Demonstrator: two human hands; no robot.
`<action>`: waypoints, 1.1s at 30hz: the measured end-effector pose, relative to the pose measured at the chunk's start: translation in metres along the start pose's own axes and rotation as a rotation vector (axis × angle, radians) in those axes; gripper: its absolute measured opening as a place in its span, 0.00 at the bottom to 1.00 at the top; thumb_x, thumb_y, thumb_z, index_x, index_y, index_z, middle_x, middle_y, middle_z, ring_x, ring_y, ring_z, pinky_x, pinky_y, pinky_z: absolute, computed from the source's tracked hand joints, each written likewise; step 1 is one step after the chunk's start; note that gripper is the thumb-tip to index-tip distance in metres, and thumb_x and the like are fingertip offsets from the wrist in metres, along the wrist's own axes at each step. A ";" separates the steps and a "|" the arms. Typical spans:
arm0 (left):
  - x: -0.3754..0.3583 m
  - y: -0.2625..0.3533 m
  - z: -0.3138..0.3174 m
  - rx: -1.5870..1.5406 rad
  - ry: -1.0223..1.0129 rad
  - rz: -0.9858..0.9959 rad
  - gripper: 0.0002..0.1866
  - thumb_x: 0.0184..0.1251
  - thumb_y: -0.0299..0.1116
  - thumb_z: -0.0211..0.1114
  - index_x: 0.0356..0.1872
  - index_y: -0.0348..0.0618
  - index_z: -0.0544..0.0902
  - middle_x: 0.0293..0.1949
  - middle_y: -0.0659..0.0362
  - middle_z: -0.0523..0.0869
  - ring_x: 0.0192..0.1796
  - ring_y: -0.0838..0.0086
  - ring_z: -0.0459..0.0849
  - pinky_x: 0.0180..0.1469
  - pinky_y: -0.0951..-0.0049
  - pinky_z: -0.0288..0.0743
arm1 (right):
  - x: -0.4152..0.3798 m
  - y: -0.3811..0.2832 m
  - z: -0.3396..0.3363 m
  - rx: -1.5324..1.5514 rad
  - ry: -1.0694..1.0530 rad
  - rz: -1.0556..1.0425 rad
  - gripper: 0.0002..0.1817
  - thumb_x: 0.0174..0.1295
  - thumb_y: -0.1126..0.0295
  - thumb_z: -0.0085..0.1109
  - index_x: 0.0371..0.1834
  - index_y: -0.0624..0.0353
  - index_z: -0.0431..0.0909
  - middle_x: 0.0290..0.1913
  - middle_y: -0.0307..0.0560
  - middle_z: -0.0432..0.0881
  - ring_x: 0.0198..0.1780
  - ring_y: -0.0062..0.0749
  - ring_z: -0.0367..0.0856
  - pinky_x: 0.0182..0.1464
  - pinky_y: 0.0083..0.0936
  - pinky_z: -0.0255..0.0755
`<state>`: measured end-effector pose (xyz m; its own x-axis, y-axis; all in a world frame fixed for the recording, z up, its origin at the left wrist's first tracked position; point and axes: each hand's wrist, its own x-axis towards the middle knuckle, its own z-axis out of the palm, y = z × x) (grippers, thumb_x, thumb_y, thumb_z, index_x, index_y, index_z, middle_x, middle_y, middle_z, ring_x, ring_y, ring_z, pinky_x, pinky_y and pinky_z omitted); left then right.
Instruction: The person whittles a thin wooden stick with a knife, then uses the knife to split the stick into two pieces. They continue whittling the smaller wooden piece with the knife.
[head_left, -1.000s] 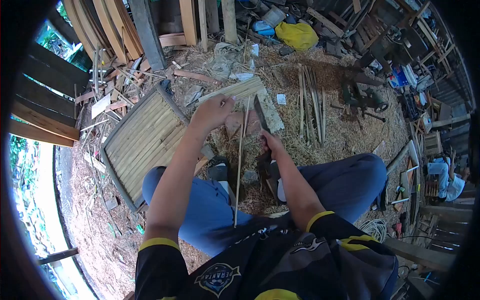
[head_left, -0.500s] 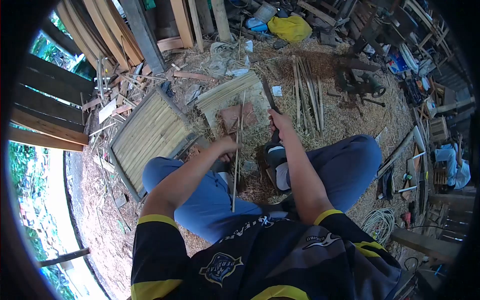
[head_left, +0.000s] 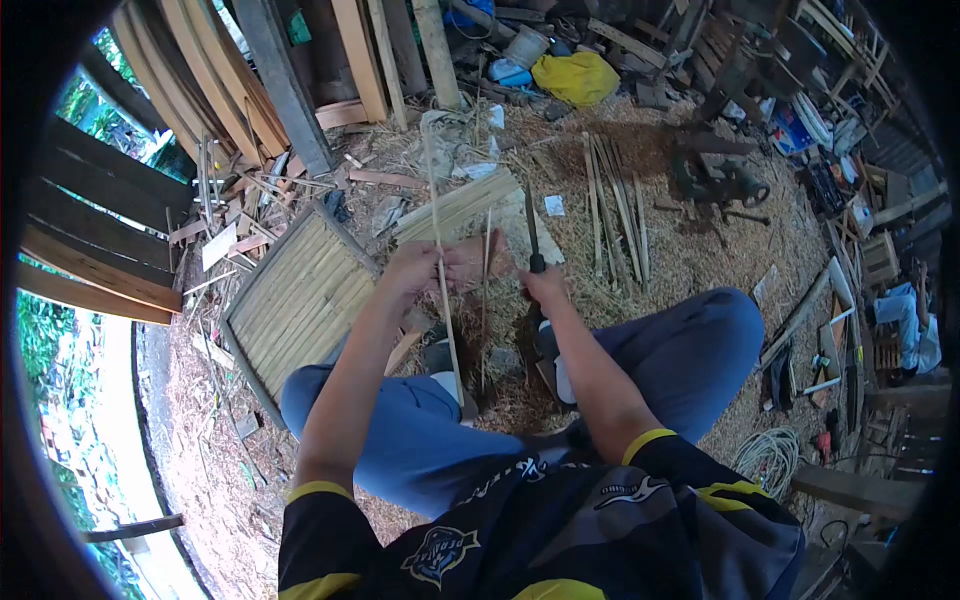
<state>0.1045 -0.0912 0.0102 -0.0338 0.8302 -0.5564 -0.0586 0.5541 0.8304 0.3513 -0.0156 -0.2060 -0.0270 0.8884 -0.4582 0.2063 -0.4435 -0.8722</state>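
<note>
My left hand [head_left: 418, 268] is closed on a long, thin bamboo strip [head_left: 446, 318], which slants from near the upper posts down to my lap. In my right hand [head_left: 544, 286] is the dark handle of a long-bladed knife [head_left: 532, 225], its blade pointing away from me. Between the hands, another thin strip [head_left: 487, 260] stands out over a reddish block [head_left: 470, 254]. Beyond them lies a pale board [head_left: 512, 220] with a stack of bamboo strips [head_left: 460, 205] along its far left side.
A framed bamboo panel [head_left: 295, 290] lies on the left. Loose strips [head_left: 620, 210] and a metal vise-like tool [head_left: 720, 180] are on the shavings to the right. A coil of cable [head_left: 768, 455] lies lower right. Another person [head_left: 905, 325] is at the far right.
My left hand has moved up and left and now holds a strip raised farther forward. My right hand and the knife have shifted slightly toward me and left, the blade more upright in view.
</note>
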 end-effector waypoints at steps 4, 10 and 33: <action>-0.026 0.032 -0.017 -0.090 0.013 0.185 0.20 0.86 0.34 0.48 0.68 0.32 0.70 0.57 0.44 0.86 0.46 0.62 0.90 0.49 0.64 0.87 | -0.001 0.017 0.036 -0.311 0.012 -0.043 0.22 0.51 0.59 0.74 0.38 0.68 0.82 0.26 0.55 0.85 0.27 0.47 0.87 0.33 0.42 0.79; -0.052 0.050 -0.033 -0.083 0.084 0.290 0.17 0.86 0.32 0.46 0.68 0.37 0.64 0.55 0.44 0.86 0.46 0.63 0.90 0.48 0.64 0.86 | -0.012 0.049 0.097 -0.506 0.243 -0.143 0.31 0.49 0.53 0.76 0.46 0.69 0.80 0.38 0.64 0.86 0.42 0.63 0.87 0.48 0.52 0.79; -0.066 0.045 -0.038 -0.116 0.034 0.232 0.12 0.85 0.29 0.47 0.61 0.38 0.64 0.52 0.46 0.88 0.45 0.65 0.90 0.47 0.67 0.86 | 0.028 0.021 0.104 -0.387 0.361 -0.056 0.29 0.53 0.56 0.79 0.49 0.67 0.78 0.41 0.58 0.87 0.42 0.56 0.87 0.46 0.49 0.79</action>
<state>0.0665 -0.1232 0.0832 -0.0930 0.9309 -0.3533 -0.1593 0.3364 0.9282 0.2535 -0.0118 -0.2547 0.2761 0.9239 -0.2648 0.5618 -0.3787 -0.7355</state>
